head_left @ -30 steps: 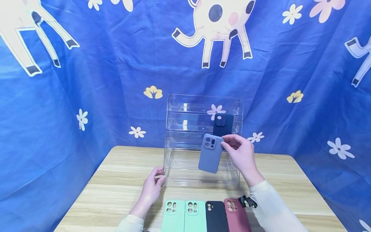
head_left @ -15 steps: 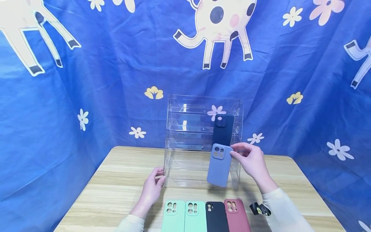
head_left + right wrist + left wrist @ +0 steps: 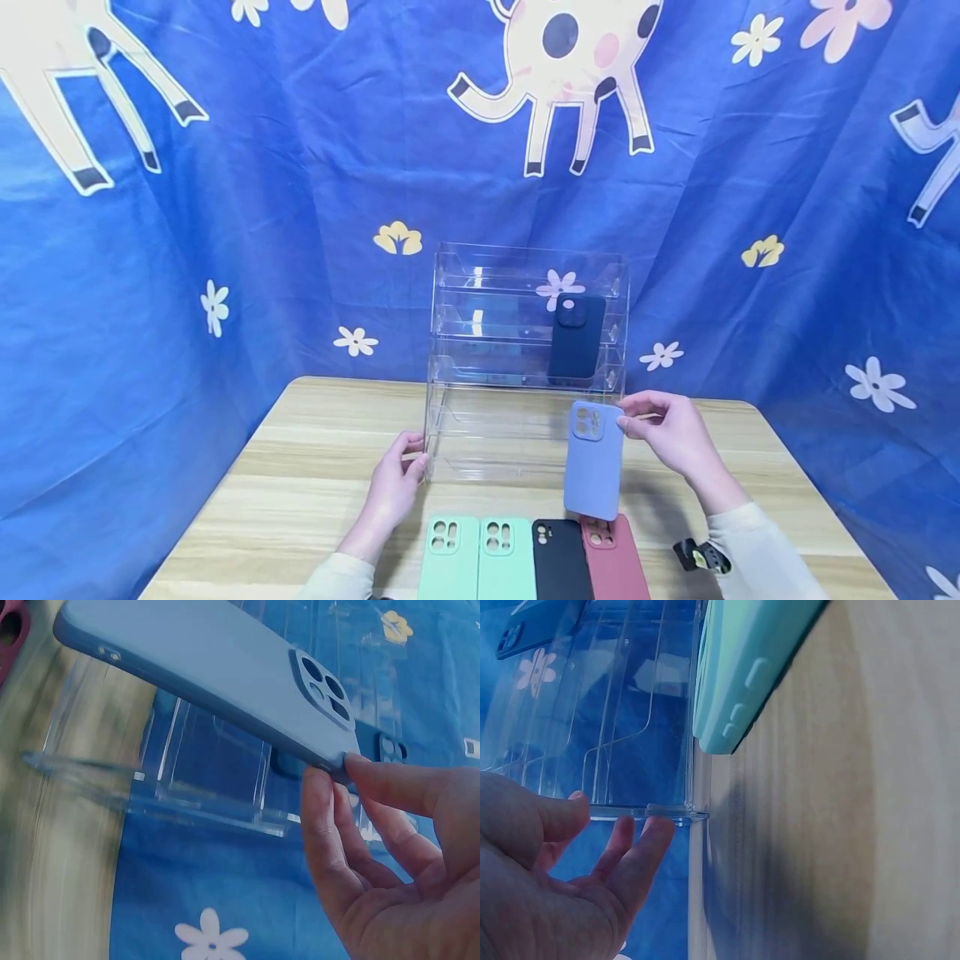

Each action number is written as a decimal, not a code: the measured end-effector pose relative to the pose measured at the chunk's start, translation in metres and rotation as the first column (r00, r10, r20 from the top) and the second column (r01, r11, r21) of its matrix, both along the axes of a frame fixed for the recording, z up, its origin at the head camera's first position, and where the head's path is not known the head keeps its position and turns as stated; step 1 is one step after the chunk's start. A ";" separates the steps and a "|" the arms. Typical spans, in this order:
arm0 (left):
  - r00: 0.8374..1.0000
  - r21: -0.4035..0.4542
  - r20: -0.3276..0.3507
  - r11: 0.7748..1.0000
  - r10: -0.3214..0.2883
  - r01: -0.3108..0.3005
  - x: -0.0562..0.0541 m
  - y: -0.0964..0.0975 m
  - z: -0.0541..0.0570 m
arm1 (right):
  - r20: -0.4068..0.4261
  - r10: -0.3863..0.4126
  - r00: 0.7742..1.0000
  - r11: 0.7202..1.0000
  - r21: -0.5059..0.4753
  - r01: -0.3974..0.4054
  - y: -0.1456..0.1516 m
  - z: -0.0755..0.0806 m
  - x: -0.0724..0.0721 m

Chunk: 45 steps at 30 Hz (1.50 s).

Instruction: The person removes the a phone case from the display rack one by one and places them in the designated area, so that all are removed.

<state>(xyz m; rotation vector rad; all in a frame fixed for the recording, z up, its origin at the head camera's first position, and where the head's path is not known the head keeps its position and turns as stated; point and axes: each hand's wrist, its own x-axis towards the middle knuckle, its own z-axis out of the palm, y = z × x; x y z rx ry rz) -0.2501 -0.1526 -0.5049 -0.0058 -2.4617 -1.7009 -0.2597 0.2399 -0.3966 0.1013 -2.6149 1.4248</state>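
My right hand (image 3: pixel 672 433) pinches a lavender-blue phone case (image 3: pixel 592 467) at its upper right corner, thumb and fingertips on the edge. The case hangs upright in front of a clear acrylic tiered rack (image 3: pixel 487 475), its lower end overlapping a dark red case (image 3: pixel 618 567) in the head view. A dark navy case (image 3: pixel 576 346) leans in the rack at the right. My left hand (image 3: pixel 393 487) rests at the rack's lower left side, its fingertips (image 3: pixel 656 825) touching the clear side panel.
Along the table's near edge lie two mint green cases (image 3: pixel 448 567), a black case (image 3: pixel 561 567) and the dark red one, side by side. Blue printed cloth (image 3: pixel 337 208) hangs behind and beside the wooden table (image 3: pixel 255 500).
My right hand has carried the lavender-blue case down and to the right, away from the navy case, which now shows more fully. The left hand has stayed in place.
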 end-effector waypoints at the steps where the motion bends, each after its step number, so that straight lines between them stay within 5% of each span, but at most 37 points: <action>1: 1.000 0.001 0.001 1.000 -0.001 0.001 0.000 0.000 -0.001 | 0.009 0.001 1.000 1.000 0.001 -0.001 0.003 -0.001 0.001; 24: 1.000 -0.028 0.007 1.000 -0.003 0.003 -0.001 0.001 -0.003 | 0.238 0.062 0.969 0.998 -0.036 -0.055 0.077 -0.031 0.026; 34: 1.000 -0.034 0.010 0.999 -0.003 0.003 0.000 0.002 0.001 | 0.368 0.133 0.920 0.990 -0.085 -0.109 0.101 -0.048 0.032; 45: 1.000 -0.039 -0.010 0.999 0.005 -0.005 -0.001 0.001 -0.002 | 0.398 0.212 0.893 0.975 -0.148 -0.166 0.109 -0.078 0.029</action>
